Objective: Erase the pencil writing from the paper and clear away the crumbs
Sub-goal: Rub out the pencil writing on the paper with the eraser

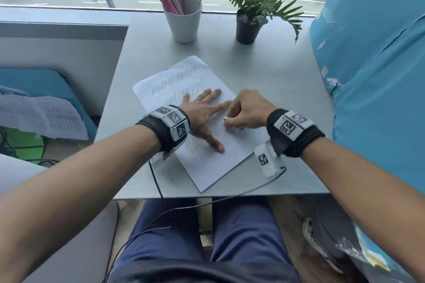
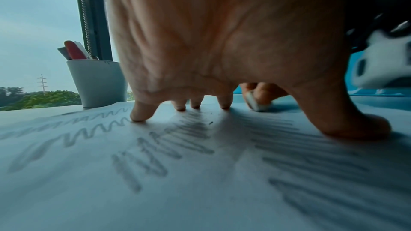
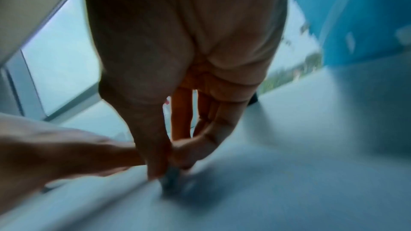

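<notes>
A white sheet of paper (image 1: 207, 167) lies slanted on the grey table (image 1: 287, 89), with rows of pencil zigzags (image 1: 177, 79) across it. My left hand (image 1: 202, 117) lies flat on the sheet, fingers spread and straight, its fingertips (image 2: 139, 117) pressing the paper (image 2: 89, 190) down. My right hand (image 1: 246, 110) pinches a small white eraser (image 1: 226, 118) between thumb and fingers and holds it against the sheet beside the left index finger. The left wrist view shows the eraser (image 2: 258, 104) touching the paper. The right wrist view is blurred; there the eraser (image 3: 172, 180) shows as a dark shape under my fingers.
A white cup (image 1: 184, 23) holding pens stands at the table's far side, with a potted plant (image 1: 248, 25) to its right. A large blue wrapped object (image 1: 372, 76) borders the table's right edge. A cushioned seat with papers (image 1: 46, 112) is to the left. Cables hang over the near edge.
</notes>
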